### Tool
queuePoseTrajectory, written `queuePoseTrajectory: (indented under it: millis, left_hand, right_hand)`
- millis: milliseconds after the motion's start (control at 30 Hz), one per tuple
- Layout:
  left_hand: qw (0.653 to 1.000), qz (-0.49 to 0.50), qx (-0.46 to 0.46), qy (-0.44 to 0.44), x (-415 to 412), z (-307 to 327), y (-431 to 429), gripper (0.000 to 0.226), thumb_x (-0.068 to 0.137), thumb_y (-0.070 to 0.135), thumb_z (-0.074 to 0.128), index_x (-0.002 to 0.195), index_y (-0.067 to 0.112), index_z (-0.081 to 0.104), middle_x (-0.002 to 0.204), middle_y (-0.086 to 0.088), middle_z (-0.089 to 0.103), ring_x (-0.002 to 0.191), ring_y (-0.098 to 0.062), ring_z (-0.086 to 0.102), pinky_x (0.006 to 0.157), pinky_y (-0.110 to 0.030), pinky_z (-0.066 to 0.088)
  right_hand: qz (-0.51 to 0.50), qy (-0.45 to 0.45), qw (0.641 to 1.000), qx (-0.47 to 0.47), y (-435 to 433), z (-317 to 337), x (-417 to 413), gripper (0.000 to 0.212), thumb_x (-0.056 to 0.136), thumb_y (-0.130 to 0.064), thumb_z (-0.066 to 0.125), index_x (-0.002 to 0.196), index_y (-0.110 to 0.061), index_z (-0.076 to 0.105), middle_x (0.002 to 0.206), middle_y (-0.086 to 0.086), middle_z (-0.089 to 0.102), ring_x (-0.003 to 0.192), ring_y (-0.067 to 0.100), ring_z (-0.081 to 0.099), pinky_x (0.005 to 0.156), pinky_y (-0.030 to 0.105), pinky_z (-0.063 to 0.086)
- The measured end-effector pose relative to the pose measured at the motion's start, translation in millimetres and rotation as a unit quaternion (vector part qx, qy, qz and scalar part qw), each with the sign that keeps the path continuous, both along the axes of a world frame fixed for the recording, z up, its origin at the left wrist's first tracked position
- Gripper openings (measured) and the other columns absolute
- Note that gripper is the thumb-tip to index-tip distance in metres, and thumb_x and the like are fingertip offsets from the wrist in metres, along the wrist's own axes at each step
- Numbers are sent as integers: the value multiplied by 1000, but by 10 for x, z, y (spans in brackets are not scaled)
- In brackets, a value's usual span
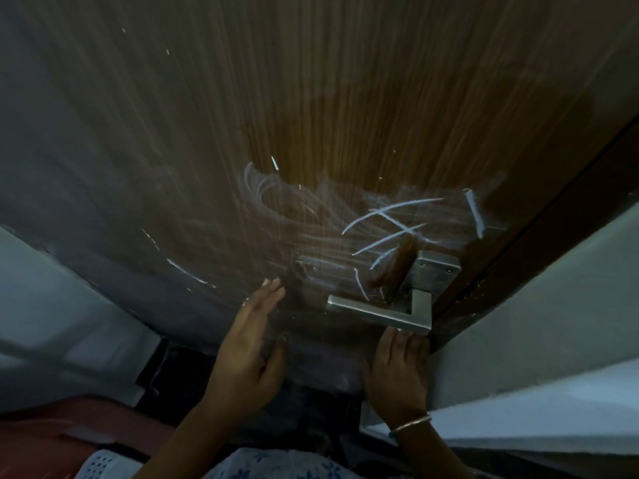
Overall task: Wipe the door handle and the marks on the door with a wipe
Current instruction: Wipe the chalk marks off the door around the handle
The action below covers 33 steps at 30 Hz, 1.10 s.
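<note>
A brown wooden door (311, 98) fills the head view. White chalk-like marks (390, 223) and smeared swirls (269, 195) cover it above and left of the handle. The metal lever handle (377, 311) sticks out from a square plate (432, 271) near the door's right edge. My left hand (249, 347) lies flat against the door, left of the lever, fingers apart and empty. Just under the handle's bend, my right hand (397, 371) reaches up with its fingertips touching the lever's underside; it wears a thin bangle. I see no wipe in either hand.
The dark door frame (539, 216) and a pale wall (553, 323) run along the right. A pale wall (52, 305) lies at the left. A reddish object (52, 440) and a white perforated item (103, 464) sit at the bottom left.
</note>
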<state>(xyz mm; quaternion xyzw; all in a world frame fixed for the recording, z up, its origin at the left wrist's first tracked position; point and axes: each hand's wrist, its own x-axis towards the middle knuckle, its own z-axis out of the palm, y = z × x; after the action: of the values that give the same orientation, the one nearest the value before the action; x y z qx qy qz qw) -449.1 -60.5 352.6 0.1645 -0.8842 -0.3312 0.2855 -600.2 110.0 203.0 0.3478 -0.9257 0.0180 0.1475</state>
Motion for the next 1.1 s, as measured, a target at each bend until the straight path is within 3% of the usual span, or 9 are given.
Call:
queuePoseTrajectory:
  millis: [133, 233, 300, 400, 500, 667, 800, 933, 1100]
  left_hand:
    - [1000, 1, -4, 3, -119, 7, -84, 56, 78, -3, 55, 132, 3, 41, 140, -7, 39, 134, -11, 31, 110, -15, 22]
    - [1000, 6, 0, 7, -205, 8, -130, 52, 79, -1, 55, 130, 1, 43, 133, -9, 46, 126, -15, 41, 107, -22, 32]
    - [1000, 18, 11, 6, -236, 2, -148, 50, 78, 0, 56, 127, 4, 46, 122, -6, 49, 114, -6, 45, 100, -14, 35]
    - [999, 41, 17, -3, -270, -1, -163, 44, 76, -2, 56, 118, 7, 51, 105, -1, 46, 96, 2, 44, 86, -1, 33]
    - [999, 46, 13, 9, -268, -1, -201, 30, 77, 2, 55, 106, 9, 53, 96, -1, 47, 88, -1, 45, 81, -1, 35]
    - [999, 0, 53, 6, -258, -10, -227, 18, 82, 21, 49, 98, 17, 55, 93, 4, 53, 88, 1, 51, 79, -6, 39]
    - [991, -13, 131, 9, -324, -49, -172, 21, 82, 17, 53, 101, 28, 53, 100, 9, 55, 97, -1, 54, 82, -15, 45]
    - [983, -10, 183, 27, -363, -64, -92, 34, 77, 14, 54, 103, 35, 46, 107, 4, 53, 103, -4, 54, 89, -23, 48]
    - [965, -130, 229, 8, -474, -47, 106, 47, 81, 17, 54, 127, 24, 48, 127, 0, 53, 119, -7, 51, 101, -26, 42]
  right_hand:
    - [16, -24, 999, 16, -68, 51, 31, 54, 93, -40, 25, 120, 3, 43, 110, 29, 51, 106, 45, 46, 94, 61, 40]
    - [90, -14, 995, 33, -161, 105, 17, 70, 69, -51, 68, 117, -1, 55, 106, 23, 63, 96, 40, 62, 86, 55, 48]
    - [143, -22, 989, 27, -289, 198, 54, 74, 54, -44, 83, 116, -8, 63, 100, 14, 70, 87, 30, 68, 78, 45, 54]
    - [225, 18, 974, 12, -562, 440, 124, 43, 89, -28, 44, 129, -16, 52, 117, 6, 68, 101, 21, 67, 85, 36, 53]
    - [235, 11, 972, -25, -841, 712, 166, 52, 100, -19, 9, 131, -18, 50, 128, -1, 61, 117, 14, 59, 99, 34, 45]
    - [237, 129, 961, -62, -1005, 814, 265, 49, 95, -27, 31, 141, -12, 33, 143, 2, 45, 131, 17, 42, 107, 39, 26]
    - [193, 169, 963, -75, -946, 808, 381, 48, 97, -29, 31, 143, -14, 32, 148, -2, 36, 111, 13, 55, 75, 33, 38]
    - [158, 183, 967, -84, -911, 892, 411, 30, 94, -25, 33, 114, -22, 56, 137, -4, 54, 66, 12, 49, 63, 32, 25]
    - [114, 118, 982, -91, -584, 925, 364, 32, 75, -42, 52, 88, -21, 73, 87, -1, 72, 79, 20, 42, 68, 34, 27]
